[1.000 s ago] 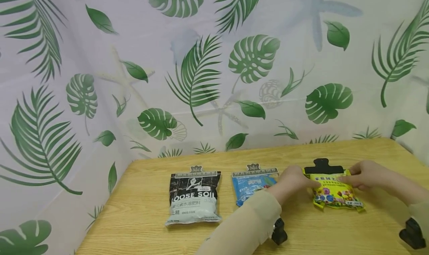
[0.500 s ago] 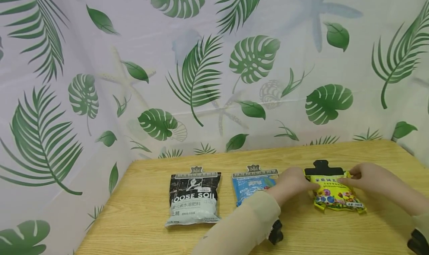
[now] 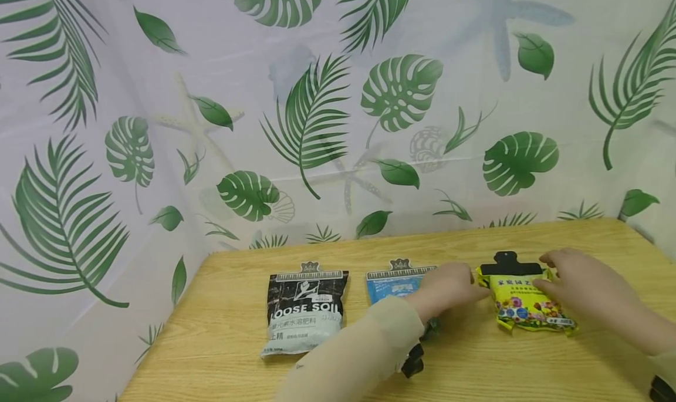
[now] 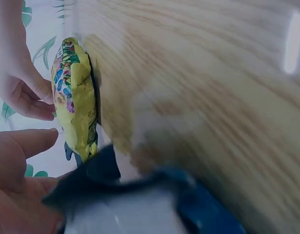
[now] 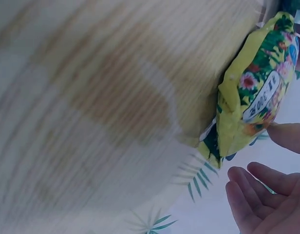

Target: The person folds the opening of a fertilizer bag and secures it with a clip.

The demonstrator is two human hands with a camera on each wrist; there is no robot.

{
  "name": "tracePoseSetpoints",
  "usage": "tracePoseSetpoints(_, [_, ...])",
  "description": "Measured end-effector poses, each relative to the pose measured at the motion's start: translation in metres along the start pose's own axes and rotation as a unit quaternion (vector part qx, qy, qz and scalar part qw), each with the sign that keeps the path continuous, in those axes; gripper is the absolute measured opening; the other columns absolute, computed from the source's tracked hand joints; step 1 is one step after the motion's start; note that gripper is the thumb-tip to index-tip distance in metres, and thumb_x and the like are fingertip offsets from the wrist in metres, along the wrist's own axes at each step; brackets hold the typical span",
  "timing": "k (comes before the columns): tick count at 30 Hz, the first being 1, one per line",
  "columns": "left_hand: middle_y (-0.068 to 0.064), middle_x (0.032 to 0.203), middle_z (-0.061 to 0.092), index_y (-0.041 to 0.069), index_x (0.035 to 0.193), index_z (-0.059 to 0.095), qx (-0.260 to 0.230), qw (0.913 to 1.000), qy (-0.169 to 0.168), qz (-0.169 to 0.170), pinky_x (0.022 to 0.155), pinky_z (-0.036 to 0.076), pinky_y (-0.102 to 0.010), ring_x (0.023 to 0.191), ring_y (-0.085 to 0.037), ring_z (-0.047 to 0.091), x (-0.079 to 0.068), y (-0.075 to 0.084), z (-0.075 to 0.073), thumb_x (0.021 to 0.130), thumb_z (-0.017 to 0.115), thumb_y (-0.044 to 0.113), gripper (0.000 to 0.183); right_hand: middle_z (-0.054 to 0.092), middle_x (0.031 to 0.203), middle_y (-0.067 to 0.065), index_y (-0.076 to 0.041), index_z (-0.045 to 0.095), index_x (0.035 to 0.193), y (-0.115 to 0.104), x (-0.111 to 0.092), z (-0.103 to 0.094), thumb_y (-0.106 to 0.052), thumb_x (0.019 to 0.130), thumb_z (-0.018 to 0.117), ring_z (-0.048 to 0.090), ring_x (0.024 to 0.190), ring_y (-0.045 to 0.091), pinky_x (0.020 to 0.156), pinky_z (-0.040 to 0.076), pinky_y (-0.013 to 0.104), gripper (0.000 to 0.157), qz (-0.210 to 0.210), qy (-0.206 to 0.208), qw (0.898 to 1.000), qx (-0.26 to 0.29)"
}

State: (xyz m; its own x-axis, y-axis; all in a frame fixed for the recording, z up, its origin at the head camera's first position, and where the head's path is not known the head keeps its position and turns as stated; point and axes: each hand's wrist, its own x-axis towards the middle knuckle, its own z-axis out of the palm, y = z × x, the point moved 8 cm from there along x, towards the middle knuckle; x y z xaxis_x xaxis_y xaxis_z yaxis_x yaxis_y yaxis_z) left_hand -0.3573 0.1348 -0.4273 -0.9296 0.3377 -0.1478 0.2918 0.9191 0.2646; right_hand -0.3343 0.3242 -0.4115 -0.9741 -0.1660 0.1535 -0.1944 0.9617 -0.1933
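A yellow flower-printed bag (image 3: 530, 308) with Chinese lettering lies on the table at the right, a black clip (image 3: 510, 266) across its top edge. My left hand (image 3: 445, 286) is beside the bag's left edge, thumb extended; the left wrist view shows a gap between that thumb and the bag. On the other side is my right hand (image 3: 586, 281), fingers loosely spread. Its thumb (image 5: 289, 136) is at the bag's edge in the right wrist view; whether it touches, I cannot tell. A blue bag (image 3: 393, 287) with a patterned clip is partly covered by my left hand and sleeve.
A black and white "LOOSE SOIL" bag (image 3: 306, 314) with a patterned clip (image 3: 310, 271) lies at the left of the wooden table (image 3: 211, 331). Leaf-printed cloth (image 3: 338, 126) stands behind. Something blurred, blue and white, fills the bottom of the left wrist view.
My left hand has let go of the yellow bag and moved left. The right hand's fingers have loosened and lifted off the bag's corner. The yellow bag stays in nearly the same place.
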Motion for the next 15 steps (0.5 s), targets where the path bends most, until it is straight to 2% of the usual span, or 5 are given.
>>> tracePoseSetpoints(3, [0.007, 0.051, 0.036, 0.019, 0.06, 0.054, -0.007, 0.9999, 0.0, 0.012, 0.043, 0.026, -0.026, 0.045, -0.01, 0.032, -0.003, -0.004, -0.004, 0.102, 0.067, 0.054, 0.056, 0.071, 0.108, 0.036, 0.018, 0.066, 0.118, -0.006, -0.002, -0.001, -0.02, 0.092, 0.079, 0.068, 0.1, 0.055, 0.084, 0.057, 0.065, 0.048, -0.012, 0.013, 1.0, -0.008])
tracePoseSetpoints(7, [0.012, 0.078, 0.067, 0.02, 0.093, 0.079, -0.03, 0.9994, 0.004, 0.019, 0.055, 0.043, -0.022, 0.062, -0.006, 0.053, -0.007, -0.011, -0.009, 0.102, 0.069, 0.05, 0.032, 0.071, 0.11, 0.036, 0.016, 0.069, 0.116, -0.015, -0.006, -0.001, -0.019, 0.091, 0.08, 0.069, 0.102, 0.054, 0.086, 0.058, 0.065, 0.044, -0.029, 0.025, 0.999, -0.02])
tracePoseSetpoints(10, [0.013, 0.111, 0.078, 0.023, 0.118, 0.079, -0.043, 0.9987, 0.013, 0.025, 0.067, 0.052, -0.022, 0.08, -0.004, 0.066, -0.009, -0.018, -0.015, 0.102, 0.07, 0.047, 0.031, 0.071, 0.11, 0.035, 0.014, 0.07, 0.113, -0.026, -0.009, -0.002, -0.019, 0.091, 0.082, 0.07, 0.101, 0.053, 0.087, 0.059, 0.064, 0.043, -0.047, 0.033, 0.998, -0.03])
tracePoseSetpoints(11, [0.013, 0.116, 0.078, 0.023, 0.12, 0.079, -0.046, 0.9984, 0.016, 0.029, 0.067, 0.053, -0.021, 0.082, -0.004, 0.067, -0.01, -0.02, -0.017, 0.103, 0.07, 0.046, 0.031, 0.072, 0.11, 0.034, 0.014, 0.07, 0.113, -0.03, -0.011, -0.002, -0.02, 0.091, 0.082, 0.07, 0.101, 0.052, 0.087, 0.059, 0.064, 0.042, -0.053, 0.036, 0.997, -0.035])
tracePoseSetpoints(15, [0.011, 0.119, 0.078, 0.021, 0.121, 0.078, -0.065, 0.9965, 0.024, 0.046, 0.066, 0.053, -0.021, 0.075, -0.004, 0.067, -0.014, -0.03, -0.025, 0.104, 0.069, 0.042, 0.029, 0.072, 0.109, 0.03, 0.012, 0.07, 0.114, -0.045, -0.016, -0.003, -0.021, 0.09, 0.084, 0.071, 0.101, 0.049, 0.088, 0.059, 0.062, 0.043, -0.074, 0.046, 0.995, -0.047])
